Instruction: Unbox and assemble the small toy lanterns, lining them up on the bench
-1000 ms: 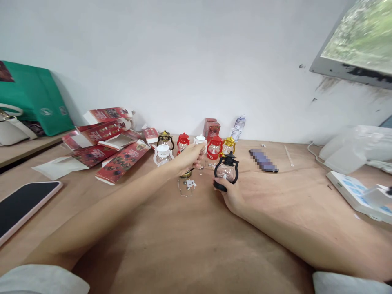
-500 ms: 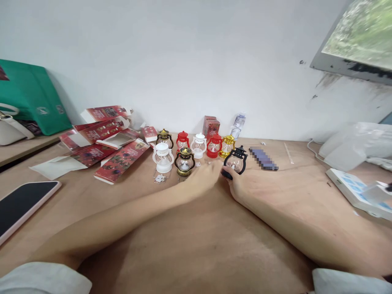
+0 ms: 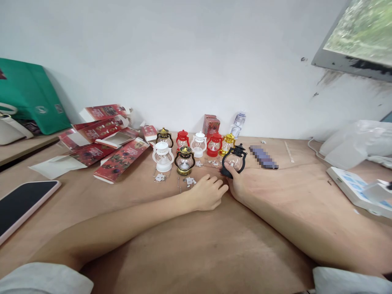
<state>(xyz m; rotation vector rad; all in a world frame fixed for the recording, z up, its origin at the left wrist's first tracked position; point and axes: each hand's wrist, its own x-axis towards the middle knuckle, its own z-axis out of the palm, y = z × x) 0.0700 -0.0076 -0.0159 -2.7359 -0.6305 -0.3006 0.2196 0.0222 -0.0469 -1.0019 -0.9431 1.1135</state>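
My right hand (image 3: 237, 185) is wrapped round the lower left side of a black toy lantern (image 3: 240, 168) with a clear globe, which it holds upright with a slight tilt. To its left, low over the table, is my left hand (image 3: 210, 194), its fingers curled down; anything in them is hidden. Small white pieces with bent wires (image 3: 189, 181) lie just beyond that hand. Behind them stand a bronze-coloured lantern (image 3: 184, 163) and a white lantern (image 3: 163, 159). Farther back is a row with a red lantern (image 3: 214, 146), a gold lantern (image 3: 228, 145) and several others.
Opened red boxes (image 3: 122, 159) pile up at the left, near a phone (image 3: 27, 204) and a green bag (image 3: 30, 98). A small red box (image 3: 211, 124) and a clear bottle (image 3: 238, 124) stand against the wall. At the right are a power strip (image 3: 352, 188) and white plastic bags (image 3: 349, 143).
My left hand has drawn back from beside the black lantern toward me, uncovering small white pieces with wires on the table. My right hand still holds the lantern in nearly the same place.
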